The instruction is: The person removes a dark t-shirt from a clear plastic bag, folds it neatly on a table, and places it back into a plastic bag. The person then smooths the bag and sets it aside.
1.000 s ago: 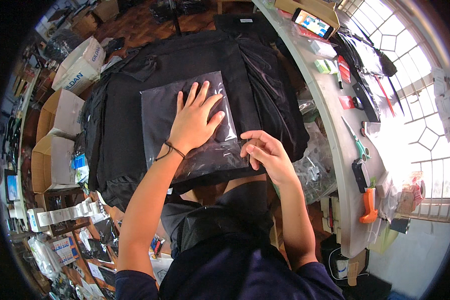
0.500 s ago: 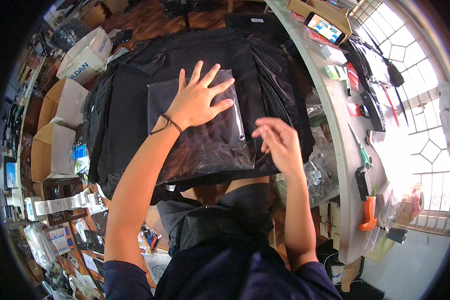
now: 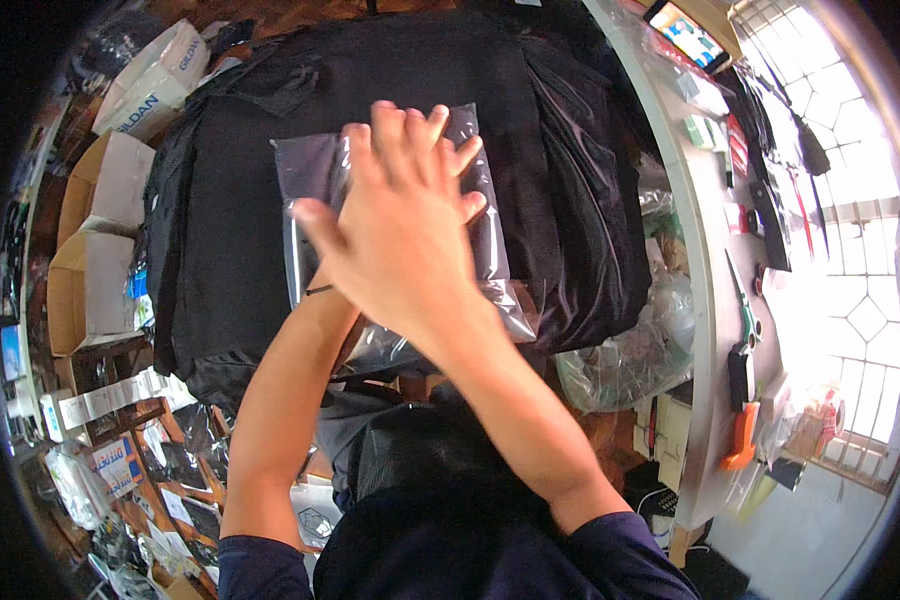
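A clear plastic bag (image 3: pixel 304 165) with dark contents, apparently folded cloth, lies flat on a black cloth (image 3: pixel 215 220) draped over the work surface. My right hand (image 3: pixel 400 240) reaches across, palm down, fingers stretched out and thumb spread to the left. It overlaps my left hand (image 3: pixel 465 155), hiding most of that one; whether the two touch I cannot tell. Several spread fingertips of the left hand show past the right hand's edge, over the bag. A dark cord band (image 3: pixel 318 290) circles my left wrist. Neither hand grips anything.
To the right runs a pale table (image 3: pixel 705 350) with scissors (image 3: pixel 745 300), an orange-handled tool (image 3: pixel 740 435) and a phone (image 3: pixel 688 35). Open cardboard boxes (image 3: pixel 95 285) stand at the left. Under the right table sits a large clear bag (image 3: pixel 620 370) of plastic.
My right hand has swung left from beside the bag to over my left hand. The left hand stays spread on the bag. The view has shifted slightly.
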`<state>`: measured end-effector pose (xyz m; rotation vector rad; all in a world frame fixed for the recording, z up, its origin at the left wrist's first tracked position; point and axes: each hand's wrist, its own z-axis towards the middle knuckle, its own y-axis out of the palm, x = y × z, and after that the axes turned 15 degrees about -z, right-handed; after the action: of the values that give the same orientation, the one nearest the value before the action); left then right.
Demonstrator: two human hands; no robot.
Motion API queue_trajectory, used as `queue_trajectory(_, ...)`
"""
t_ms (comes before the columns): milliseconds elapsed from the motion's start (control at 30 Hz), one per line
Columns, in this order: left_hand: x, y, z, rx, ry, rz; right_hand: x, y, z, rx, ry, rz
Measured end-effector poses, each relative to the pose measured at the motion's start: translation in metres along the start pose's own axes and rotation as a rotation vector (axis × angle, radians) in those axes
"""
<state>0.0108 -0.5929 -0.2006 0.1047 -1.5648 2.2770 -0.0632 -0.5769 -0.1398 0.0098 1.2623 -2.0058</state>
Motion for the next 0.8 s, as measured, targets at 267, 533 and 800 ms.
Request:
queue_trajectory(267,-0.002,0.001,-0.002,0.011,-0.008,0.121,-0.016,0.051,-0.003,-0.188,0.048,-0.195)
queue_trajectory(533,-0.003,0.007,-0.011,0.006,-0.025,0.064,-0.007,0.049,-0.006,-0.139,0.028,-0.095)
queue_trajectory(800,-0.001,0.009,-0.008,0.006,-0.014,0.051,0.003,0.044,-0.005,-0.119,0.001,-0.08)
